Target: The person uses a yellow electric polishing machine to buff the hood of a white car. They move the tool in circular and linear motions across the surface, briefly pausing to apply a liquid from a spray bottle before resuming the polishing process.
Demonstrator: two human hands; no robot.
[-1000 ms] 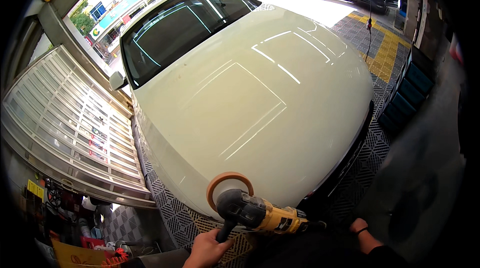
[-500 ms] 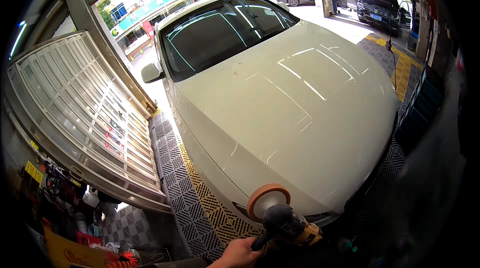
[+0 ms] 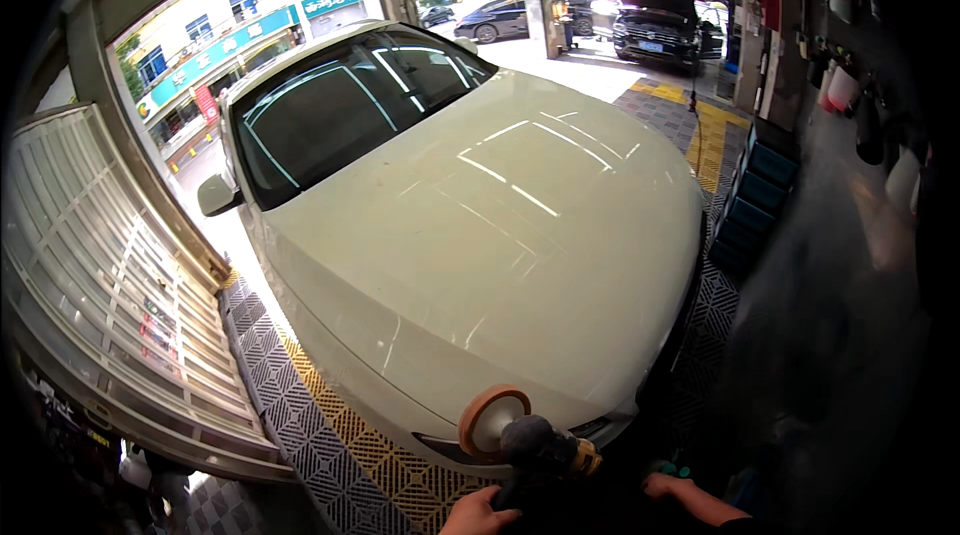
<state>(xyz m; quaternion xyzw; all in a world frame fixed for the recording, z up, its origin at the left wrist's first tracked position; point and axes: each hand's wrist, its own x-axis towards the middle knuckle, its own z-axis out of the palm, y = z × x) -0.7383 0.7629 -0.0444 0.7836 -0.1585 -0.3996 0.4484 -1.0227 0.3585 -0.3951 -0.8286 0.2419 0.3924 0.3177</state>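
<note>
A polisher (image 3: 540,447) with a black and yellow body is at the near front corner of a pale cream car's hood (image 3: 500,265). Its round orange-brown pad (image 3: 494,422) is tilted on edge beside the headlight; whether it touches the paint I cannot tell. My left hand (image 3: 478,512) is closed at the polisher's dark side handle, low in the view. To the right, my right hand (image 3: 668,485) is curled beside a small teal-green piece (image 3: 684,472); dark shadow hides what its fingers hold. Light strips reflect off the glossy hood.
A white barred gate (image 3: 110,265) stands on the left. Grey and yellow grid tiles (image 3: 330,405) run along the car's side. Stacked dark-blue bins (image 3: 755,195) stand right of the car, with bottles hanging beyond. A black car with its hood raised (image 3: 655,25) is outside.
My view has swung right and up, so the car sits further left and lower. The polisher appears slightly left and lower. My right hand has come into sight.
</note>
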